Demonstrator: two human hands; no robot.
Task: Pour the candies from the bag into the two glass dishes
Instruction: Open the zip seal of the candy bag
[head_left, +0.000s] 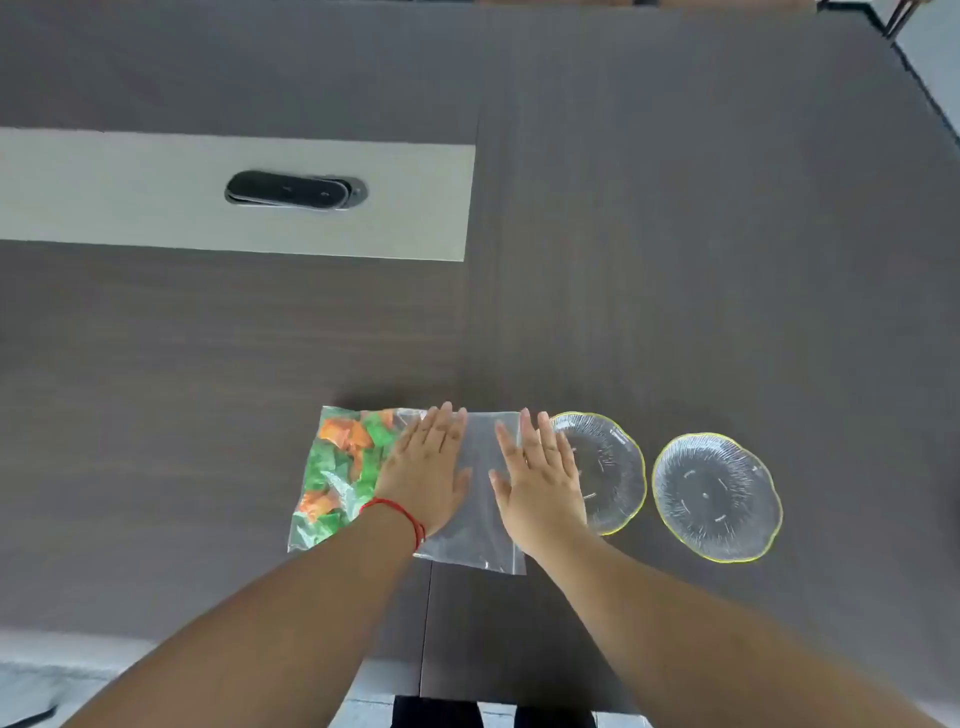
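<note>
From the head camera, a clear plastic bag (483, 499) lies flat on the dark table (675, 260). Green and orange candies (343, 462) sit bunched at the bag's left end. The left hand (428, 467) lies flat and open on the bag, fingers spread, gripping nothing. A red string (400, 514) goes around that wrist. The right hand (540, 478) is flat and open too, on the bag's right part, partly covering the near glass dish (613, 467). The second glass dish (717, 496) sits just beside it, to the right.
</note>
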